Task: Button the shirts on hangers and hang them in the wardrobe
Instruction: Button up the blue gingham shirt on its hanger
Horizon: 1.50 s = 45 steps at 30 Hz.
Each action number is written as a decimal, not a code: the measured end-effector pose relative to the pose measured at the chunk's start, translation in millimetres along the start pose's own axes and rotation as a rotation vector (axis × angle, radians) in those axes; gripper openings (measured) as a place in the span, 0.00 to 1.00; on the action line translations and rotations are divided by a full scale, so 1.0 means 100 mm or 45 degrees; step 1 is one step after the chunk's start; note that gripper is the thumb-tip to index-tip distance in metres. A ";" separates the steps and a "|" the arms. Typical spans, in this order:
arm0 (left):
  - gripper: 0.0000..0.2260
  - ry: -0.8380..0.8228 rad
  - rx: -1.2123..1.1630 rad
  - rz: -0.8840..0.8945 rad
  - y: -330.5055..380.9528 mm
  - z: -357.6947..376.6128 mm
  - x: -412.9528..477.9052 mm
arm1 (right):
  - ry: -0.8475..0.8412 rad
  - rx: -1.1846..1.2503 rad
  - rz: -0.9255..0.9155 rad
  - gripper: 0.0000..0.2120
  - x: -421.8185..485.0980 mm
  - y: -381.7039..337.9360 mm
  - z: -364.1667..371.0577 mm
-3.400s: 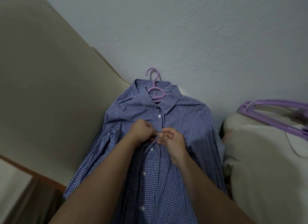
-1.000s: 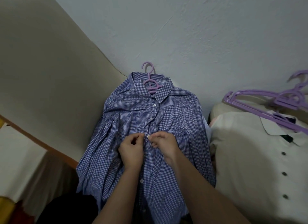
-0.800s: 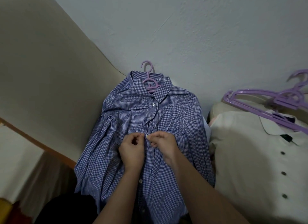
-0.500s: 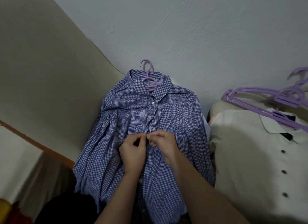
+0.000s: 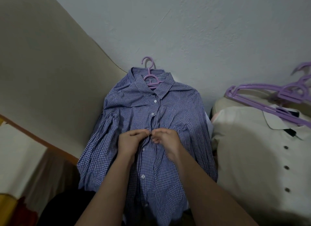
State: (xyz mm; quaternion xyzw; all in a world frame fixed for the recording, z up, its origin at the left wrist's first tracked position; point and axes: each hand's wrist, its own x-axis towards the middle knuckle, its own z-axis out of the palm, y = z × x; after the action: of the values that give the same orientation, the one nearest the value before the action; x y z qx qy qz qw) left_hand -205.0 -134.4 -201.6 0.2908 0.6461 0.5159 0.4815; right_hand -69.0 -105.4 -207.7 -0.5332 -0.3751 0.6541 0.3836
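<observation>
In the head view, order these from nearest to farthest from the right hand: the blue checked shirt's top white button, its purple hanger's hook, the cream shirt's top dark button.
1. The top white button: just above the right hand, on the blue checked shirt.
2. The hanger hook: higher up, at that shirt's top.
3. The top dark button: far right, on the cream shirt.

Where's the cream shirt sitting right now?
In the head view the cream shirt lies on the right side, directly beside the blue checked shirt, with purple hangers resting across its collar.
</observation>
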 end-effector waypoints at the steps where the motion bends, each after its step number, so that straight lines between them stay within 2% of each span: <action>1: 0.05 -0.001 0.006 0.013 0.00 0.01 -0.01 | -0.005 0.013 0.007 0.03 -0.01 -0.01 0.00; 4: 0.05 0.006 0.016 0.044 0.00 0.02 -0.03 | 0.006 -0.010 -0.007 0.09 -0.02 -0.03 0.01; 9: 0.05 -0.005 0.042 0.030 -0.03 0.00 -0.03 | 0.093 -0.051 -0.017 0.06 -0.02 -0.02 0.08; 18: 0.04 0.046 0.105 -0.176 0.07 0.04 0.10 | 0.082 -0.159 -0.055 0.10 -0.04 0.00 0.10; 21: 0.07 0.077 0.178 -0.053 0.05 -0.01 0.01 | 0.098 -0.217 -0.058 0.10 -0.07 -0.04 0.12; 23: 0.08 0.087 0.385 0.143 0.00 -0.09 -0.13 | 0.113 -0.268 -0.077 0.09 -0.13 -0.09 0.13; 25: 0.09 -0.008 0.586 0.334 -0.07 -0.20 -0.31 | 0.177 -0.264 -0.134 0.08 -0.23 -0.10 0.14; 27: 0.09 -0.081 0.720 0.433 -0.16 -0.29 -0.48 | 0.290 -0.263 -0.209 0.09 -0.35 -0.06 0.17; 29: 0.07 -0.027 0.762 0.460 -0.21 -0.32 -0.60 | 0.322 -0.322 -0.262 0.08 -0.48 0.04 0.20; 33: 0.03 0.086 0.897 0.420 -0.18 -0.25 -0.68 | 0.194 -0.605 -0.275 0.06 -0.72 0.24 0.22; 35: 0.01 0.116 0.927 0.382 -0.17 -0.22 -0.69 | 0.205 -0.687 -0.269 0.05 -0.75 0.30 0.23; 41: 0.05 0.186 1.120 0.467 -0.22 -0.18 -0.65 | 0.278 -0.812 -0.160 0.05 -0.70 0.30 0.34; 45: 0.06 0.194 1.172 0.442 -0.20 -0.19 -0.62 | 0.307 -0.728 0.011 0.04 -0.60 0.21 0.37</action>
State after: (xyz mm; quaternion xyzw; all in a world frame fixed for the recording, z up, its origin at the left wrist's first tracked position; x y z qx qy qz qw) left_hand -197.7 -201.4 -200.1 0.5379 0.7823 0.2693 0.1617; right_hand -99.1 -171.3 -196.6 -0.6948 -0.4936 0.4556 0.2571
